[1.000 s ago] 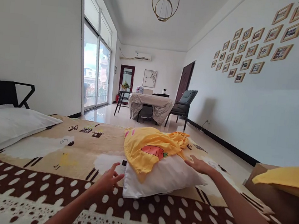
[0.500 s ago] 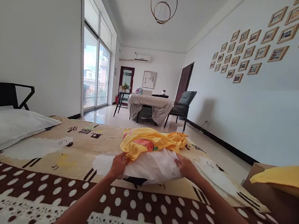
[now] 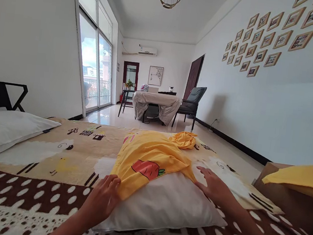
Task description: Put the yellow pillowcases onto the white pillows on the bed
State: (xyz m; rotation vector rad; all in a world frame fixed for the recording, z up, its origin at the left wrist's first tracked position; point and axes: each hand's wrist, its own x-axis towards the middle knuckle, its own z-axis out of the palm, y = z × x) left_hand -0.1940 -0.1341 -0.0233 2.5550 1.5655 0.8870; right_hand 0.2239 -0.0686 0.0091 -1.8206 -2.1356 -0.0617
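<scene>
A yellow pillowcase (image 3: pixel 141 149) with a carrot print lies over the far part of a white pillow (image 3: pixel 163 205). The near end of the pillow is bare and faces me. At the cover's left edge, the fingers of my left hand (image 3: pixel 107 193) are curled around the yellow cloth. My right hand (image 3: pixel 216 186) rests at the right side of the pillow, fingers apart, with one fingertip touching the edge of the cover. Bunched yellow cloth (image 3: pixel 183 139) lies at the far right end of the cover.
A patterned blanket (image 3: pixel 82 150) covers the bed. Another white pillow (image 3: pixel 10 131) lies at left, by a black metal frame (image 3: pixel 12 93). At right, a yellow cushion (image 3: pixel 299 179) sits on a cardboard box (image 3: pixel 275 187). Beyond are a covered table (image 3: pixel 158 98) and a black chair (image 3: pixel 192 102).
The pillow and cover have come closer to me, and more of both now shows. My left hand has moved left and nearer; my right hand has moved right, its fingers now spread.
</scene>
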